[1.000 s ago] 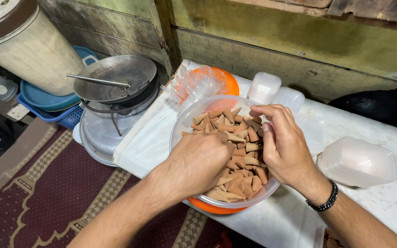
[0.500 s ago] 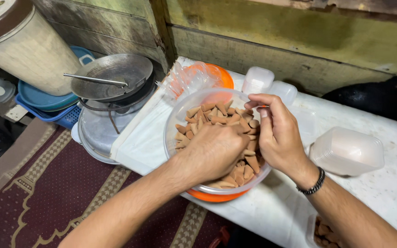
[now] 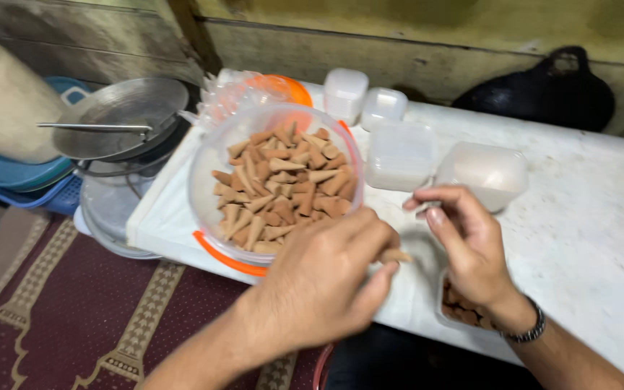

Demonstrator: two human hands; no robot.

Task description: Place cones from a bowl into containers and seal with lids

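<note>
While the left hand (image 3: 326, 278) pinches a few brown clay-coloured cones (image 3: 396, 256) just beside the clear plastic bowl (image 3: 207, 180) heaped with more, the right hand (image 3: 467, 242) hovers loosely curled, holding nothing visible. Seemingly a transfer step — the cones look bound for the small clear tub (image 3: 451, 307) half hidden under the right wrist, needing a short careful carry.

Left hand (image 3: 326, 278): curled, fingertips pinching one brown cone (image 3: 393, 256), just right of the clear bowl (image 3: 207, 173). The bowl, heaped with brown cones (image 3: 283, 184), sat on an orange lid (image 3: 225, 258) directly ahead of that hand. Right hand (image 3: 467, 242): half-curled, fingers bent inward; whether it held anything could not be told. Below its wrist, a small clear tub (image 3: 445, 307) with cones inside. Beyond it, two empty clear tubs (image 3: 482, 170) and two white lidded tubs (image 3: 346, 88). All rested on a white table (image 3: 601, 231). Far left of both hands: a metal pan (image 3: 124, 115).
</note>
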